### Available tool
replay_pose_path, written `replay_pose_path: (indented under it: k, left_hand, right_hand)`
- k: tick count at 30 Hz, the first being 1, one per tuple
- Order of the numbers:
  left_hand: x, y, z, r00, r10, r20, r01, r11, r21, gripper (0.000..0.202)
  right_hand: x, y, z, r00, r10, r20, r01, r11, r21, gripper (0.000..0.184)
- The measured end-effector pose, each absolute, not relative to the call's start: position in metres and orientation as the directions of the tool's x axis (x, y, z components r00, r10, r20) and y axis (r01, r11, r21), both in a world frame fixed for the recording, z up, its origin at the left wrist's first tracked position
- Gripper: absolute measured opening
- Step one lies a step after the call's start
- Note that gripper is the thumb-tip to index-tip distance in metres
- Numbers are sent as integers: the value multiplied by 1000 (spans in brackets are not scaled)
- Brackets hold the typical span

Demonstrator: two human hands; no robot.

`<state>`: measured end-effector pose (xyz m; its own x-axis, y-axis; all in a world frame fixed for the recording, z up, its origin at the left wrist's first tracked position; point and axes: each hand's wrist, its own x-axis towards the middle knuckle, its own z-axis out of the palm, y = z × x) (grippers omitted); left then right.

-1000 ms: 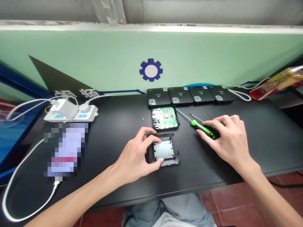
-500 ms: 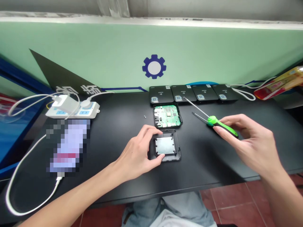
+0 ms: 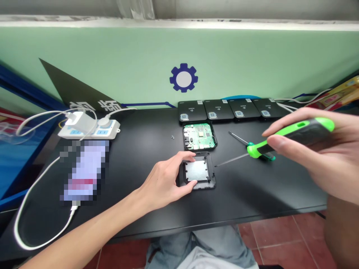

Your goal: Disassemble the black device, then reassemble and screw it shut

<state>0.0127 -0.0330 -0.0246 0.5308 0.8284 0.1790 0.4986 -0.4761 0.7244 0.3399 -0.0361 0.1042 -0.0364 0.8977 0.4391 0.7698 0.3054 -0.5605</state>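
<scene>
Near bench front edge, left hand pinched open case; right hand gripped green screwdriver; rear boxes' labels unreadable.

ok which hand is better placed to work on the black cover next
Right, probably: the right hand grips the green screwdriver, its tip aimed at the black cover, while the left hand is busy holding that cover on the table.
</scene>
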Motion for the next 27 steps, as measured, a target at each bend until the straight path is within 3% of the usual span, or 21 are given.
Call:
replay_pose_path:
  k: [5, 11, 17, 22, 27]
  left_hand:
    - [14, -34, -25, 515, 840, 170, 515, -462, 723, 60]
    - [15, -36, -27, 506, 830, 233, 524, -511, 682, 58]
    - [16, -36, -25, 505, 809, 301, 508, -561, 654, 61]
    - [16, -36, -25, 506, 808, 301, 506, -561, 655, 56]
    - [16, -36, -25, 513, 811, 281, 516, -553, 654, 52]
  right_hand:
    - [318, -22, 135, -275, 842, 464, 794, 471, -385, 34]
    - [295, -3, 152, -459, 790, 407, 742, 593, -314, 23]
    - [278, 18, 161, -620, 764, 178, 747, 644, -166, 40]
    - [275, 28, 153, -577, 811, 97, 783, 584, -215, 29]
    - [278, 30, 150, -576, 811, 107, 771, 582, -258, 21]
